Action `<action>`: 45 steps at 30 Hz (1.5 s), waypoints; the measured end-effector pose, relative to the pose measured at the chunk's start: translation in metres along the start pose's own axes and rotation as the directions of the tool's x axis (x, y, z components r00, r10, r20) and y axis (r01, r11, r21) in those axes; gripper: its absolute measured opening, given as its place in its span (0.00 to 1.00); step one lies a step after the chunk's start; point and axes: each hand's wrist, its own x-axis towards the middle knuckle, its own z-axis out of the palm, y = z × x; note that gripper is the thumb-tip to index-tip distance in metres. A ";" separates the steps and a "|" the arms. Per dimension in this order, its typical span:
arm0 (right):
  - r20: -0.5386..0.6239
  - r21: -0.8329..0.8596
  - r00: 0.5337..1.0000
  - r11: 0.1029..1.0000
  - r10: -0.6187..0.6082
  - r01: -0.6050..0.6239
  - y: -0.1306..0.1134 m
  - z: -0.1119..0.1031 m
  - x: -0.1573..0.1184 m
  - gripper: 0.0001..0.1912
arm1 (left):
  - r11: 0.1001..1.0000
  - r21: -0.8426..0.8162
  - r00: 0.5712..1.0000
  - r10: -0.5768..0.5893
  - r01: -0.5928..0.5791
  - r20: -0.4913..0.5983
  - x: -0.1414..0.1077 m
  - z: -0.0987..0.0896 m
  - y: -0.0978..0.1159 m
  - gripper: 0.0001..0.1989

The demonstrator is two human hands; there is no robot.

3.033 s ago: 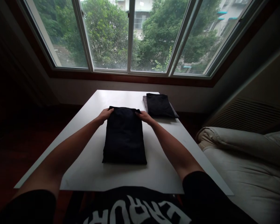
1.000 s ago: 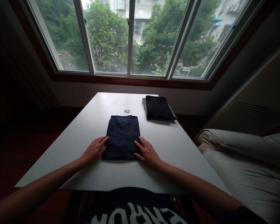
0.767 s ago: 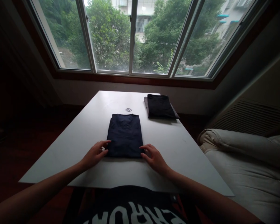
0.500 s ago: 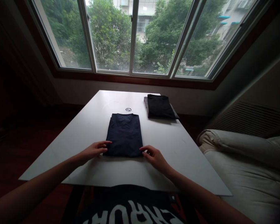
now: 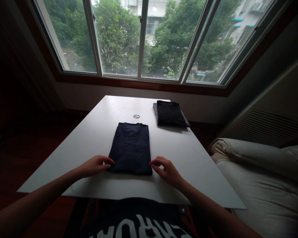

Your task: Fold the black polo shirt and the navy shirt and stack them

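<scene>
A folded dark blue shirt [image 5: 130, 148] lies flat on the white table [image 5: 89, 138], its neckline at the far end. My left hand [image 5: 96, 165] pinches its near left edge, thumb below and fingertips over the cloth. At the near right edge, my right hand [image 5: 166, 168] has thumb and fingers closed on the corner. The fingertips hide small parts of both edges.
Toward the far right edge of the table sits a folded black garment [image 5: 170, 113] on top of a grey one [image 5: 155, 110]. A round dark emblem [image 5: 136, 116] marks the tabletop beyond the shirt. A pale padded seat [image 5: 258, 175] stands to the right, and a window [image 5: 139, 43] is ahead.
The dark blue shirt has slid a little toward me and its near edge is lower. Both hands have come nearer with it, the left one more clearly. The black and grey garments stay put.
</scene>
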 end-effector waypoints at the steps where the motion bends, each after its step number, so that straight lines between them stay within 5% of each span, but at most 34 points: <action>1: 0.015 -0.065 0.997 0.995 -0.073 0.074 -0.002 0.004 -0.001 0.09 | 0.991 0.122 0.996 0.069 -0.063 -0.050 -0.003 0.002 0.004 0.17; 3: 0.097 -0.193 0.973 0.955 -0.212 0.227 -0.003 0.014 -0.003 0.12 | 0.923 0.332 0.968 0.236 -0.195 -0.088 -0.010 0.007 0.011 0.13; 7: 0.141 -0.440 0.931 0.821 -0.336 0.363 0.005 0.038 -0.003 0.30 | 0.666 0.628 0.877 0.478 -0.403 0.056 -0.018 0.023 0.016 0.18; 10: 0.104 -0.554 0.924 0.750 -0.368 0.362 0.014 0.046 -0.002 0.26 | 0.490 0.781 0.846 0.526 -0.387 0.089 -0.015 0.030 0.009 0.23; 14: 0.077 -0.602 0.918 0.716 -0.389 0.354 0.017 0.047 -0.002 0.23 | 0.413 0.852 0.842 0.537 -0.322 0.058 -0.007 0.034 -0.002 0.28; 19: 0.066 -0.619 0.938 0.723 -0.341 0.306 0.009 0.045 0.001 0.27 | 0.412 0.876 0.822 0.569 -0.250 -0.033 -0.003 0.038 -0.003 0.29; 24: 0.106 -0.702 0.918 0.625 -0.383 0.341 0.006 0.044 0.007 0.24 | 0.409 0.885 0.750 0.652 -0.222 -0.113 0.001 0.036 -0.011 0.25; 31: 0.036 -0.691 0.861 0.609 -0.508 0.389 0.008 0.040 0.010 0.17 | 0.653 0.689 0.722 0.636 -0.315 -0.273 0.006 0.011 -0.012 0.18; 37: -0.124 -0.377 0.705 0.690 -0.698 0.618 -0.021 0.016 0.006 0.09 | 0.820 0.351 0.731 0.566 -0.452 -0.381 0.002 -0.008 0.027 0.13; 42: -0.389 -0.082 0.786 0.868 -0.480 0.490 -0.064 -0.029 -0.002 0.06 | 0.834 0.058 0.778 0.534 -0.548 -0.331 -0.015 -0.030 0.081 0.12; 45: -0.517 0.006 0.774 0.903 -0.365 0.430 -0.089 -0.066 -0.004 0.09 | 0.795 -0.047 0.735 0.535 -0.605 -0.416 -0.019 -0.045 0.116 0.13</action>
